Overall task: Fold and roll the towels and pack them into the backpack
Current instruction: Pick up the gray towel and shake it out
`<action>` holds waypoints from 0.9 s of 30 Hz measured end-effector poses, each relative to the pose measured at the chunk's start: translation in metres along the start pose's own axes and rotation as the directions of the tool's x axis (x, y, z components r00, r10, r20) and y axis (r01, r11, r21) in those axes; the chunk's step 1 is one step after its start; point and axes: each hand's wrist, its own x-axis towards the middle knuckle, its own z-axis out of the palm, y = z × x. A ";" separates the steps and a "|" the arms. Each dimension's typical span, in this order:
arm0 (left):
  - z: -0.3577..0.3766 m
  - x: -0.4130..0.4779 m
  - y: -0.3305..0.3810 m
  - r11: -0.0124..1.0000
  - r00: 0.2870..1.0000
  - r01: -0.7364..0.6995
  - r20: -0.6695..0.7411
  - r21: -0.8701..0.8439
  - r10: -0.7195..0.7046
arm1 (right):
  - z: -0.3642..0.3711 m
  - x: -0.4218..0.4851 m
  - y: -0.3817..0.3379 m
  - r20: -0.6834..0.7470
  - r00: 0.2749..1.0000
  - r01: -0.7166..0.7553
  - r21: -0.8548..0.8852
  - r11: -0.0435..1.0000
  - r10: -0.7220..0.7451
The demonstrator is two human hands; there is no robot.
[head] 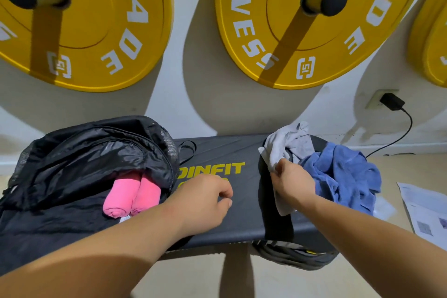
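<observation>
Right hand [291,182] has its fingers pinching the grey towel [281,150] on the right of the tabletop [242,222], next to a crumpled blue towel [343,174]. Left hand [203,198] hovers loosely curled, holding nothing. Two rolled pink towels [131,197] poke out of the open black backpack [79,157] on the left.

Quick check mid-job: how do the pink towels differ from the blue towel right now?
The pink towels are rolled into tight cylinders; the blue towel is a loose crumpled heap. The pink towels lie side by side in the open backpack; the blue towel sits on the bench beside the grey towel that the right hand grips. Shared: no hand holds either.
</observation>
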 end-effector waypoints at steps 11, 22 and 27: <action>-0.022 -0.011 -0.022 0.998 0.992 -0.060 -0.112 0.000 0.059 | -0.072 -0.060 -0.090 0.143 0.799 0.492 0.402 0.772 -0.584; -0.088 -0.058 0.042 0.865 0.992 -0.127 -0.047 -0.485 0.119 | -0.232 -0.139 -0.135 0.214 0.770 0.380 0.602 0.702 -0.601; -0.107 -0.076 0.045 0.889 0.988 -0.152 -0.085 -0.433 0.127 | -0.256 -0.139 -0.111 -0.152 0.914 0.406 0.346 0.846 -0.376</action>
